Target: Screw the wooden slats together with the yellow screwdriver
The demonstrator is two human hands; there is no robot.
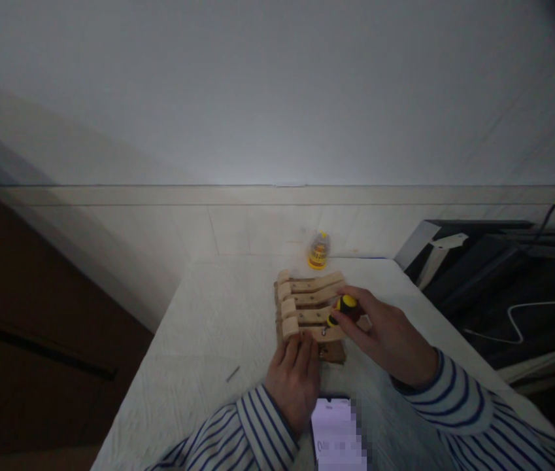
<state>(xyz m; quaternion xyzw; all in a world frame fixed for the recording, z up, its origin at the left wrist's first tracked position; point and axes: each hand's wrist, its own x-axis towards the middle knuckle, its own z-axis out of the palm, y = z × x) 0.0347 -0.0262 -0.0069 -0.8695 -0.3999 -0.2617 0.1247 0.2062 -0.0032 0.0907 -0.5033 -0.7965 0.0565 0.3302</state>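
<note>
Steadying the slatted wooden assembly [306, 316] is how I read my left hand [294, 379], its fingers close together on the near edge; its thumb is hidden, so I cannot tell whether it clamps or only presses. The assembly lies just beyond that hand and left of the other, pale slats [316, 284] across a brown base [335, 354]. I expect it to be light, stiff and slightly rough, best held by the base edges, since a slat might split. My right hand [389, 333] pinches a yellow-and-black screwdriver [348, 303] between thumb and fingers, tip down at the nearest slat; its rounded grip should sit securely. What looks like a screw [324, 332] is at the tip.

A pale wall [277, 98] rises beyond both hands, and a dark brown panel [36, 288] stands far to their left. The desk [199, 327] beneath them is covered in wrinkled white cloth. Between the wrists lies a lit phone [336, 428]; past the fingers, near the wall, stands a yellow-bottomed clear container [318, 252]; left of the left hand lies a small metal bit [233, 373].
</note>
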